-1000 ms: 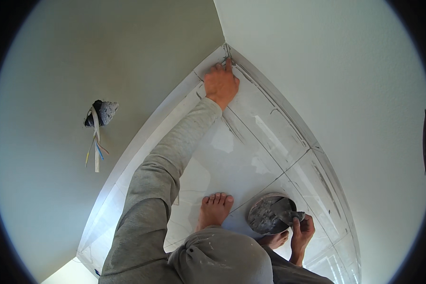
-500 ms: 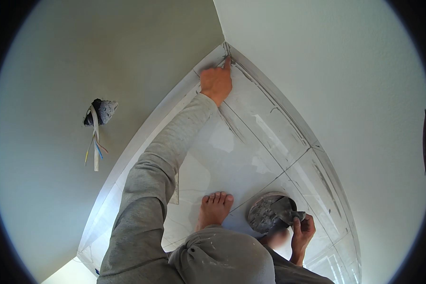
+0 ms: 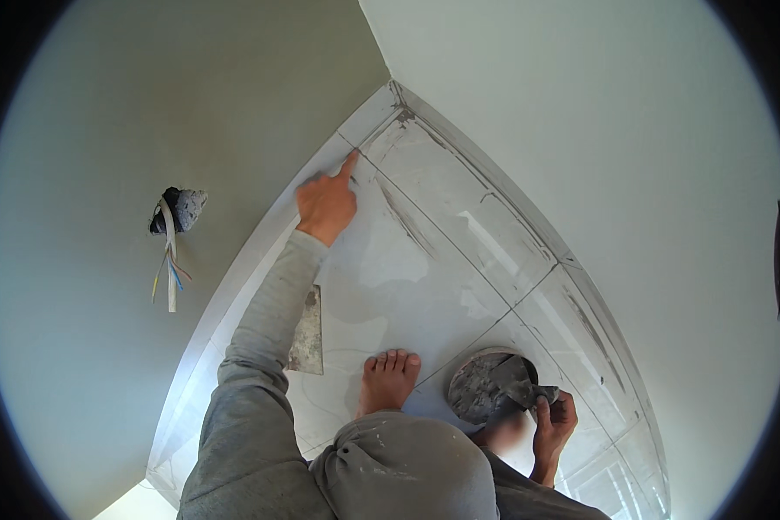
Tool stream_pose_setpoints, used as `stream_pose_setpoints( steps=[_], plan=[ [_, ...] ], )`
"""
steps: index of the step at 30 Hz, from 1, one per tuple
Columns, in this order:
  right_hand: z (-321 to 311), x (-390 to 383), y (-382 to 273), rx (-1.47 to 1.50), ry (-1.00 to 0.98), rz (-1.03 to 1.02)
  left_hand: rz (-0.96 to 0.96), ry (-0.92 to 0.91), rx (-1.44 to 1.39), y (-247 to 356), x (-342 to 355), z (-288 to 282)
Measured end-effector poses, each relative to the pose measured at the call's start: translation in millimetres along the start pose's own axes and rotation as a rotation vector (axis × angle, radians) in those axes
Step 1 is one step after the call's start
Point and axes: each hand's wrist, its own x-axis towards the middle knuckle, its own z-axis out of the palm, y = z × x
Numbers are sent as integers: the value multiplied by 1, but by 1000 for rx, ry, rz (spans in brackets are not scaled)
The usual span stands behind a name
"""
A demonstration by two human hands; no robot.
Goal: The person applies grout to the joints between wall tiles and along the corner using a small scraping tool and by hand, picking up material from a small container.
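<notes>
Your left hand (image 3: 327,206) extends its index finger to the floor-skirting seam (image 3: 378,128), other fingers curled (cannot tell whether they close on anything). Your right hand (image 3: 553,426) pinches a dark scraper (image 3: 517,381) by its handle; blade over grey paste (image 3: 471,390) in the round bowl (image 3: 487,352), right of your left foot (image 3: 390,380).

a glossy white tile floor (image 3: 438,312) with dark joints (image 3: 446,240) — grey smears (image 3: 405,224) streak it toward the corner (image 3: 394,85). on it sit a round bowl (image 3: 489,350) of grey paste (image 3: 471,388), a stained flat blade (image 3: 308,345) — partly covered — and a bare left foot (image 3: 389,386).
</notes>
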Motion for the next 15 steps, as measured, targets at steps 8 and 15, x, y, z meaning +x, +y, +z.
stream_pose_setpoints(
  steps=[8, 15],
  plan=[
    [-8, -1, 1, -1, 33, -15, 241, 222, -281, 59, -49, -27],
    [6, 10, -5, -102, -42, -93, 1104, -202, -541, 140, -209, -5]
  ],
)
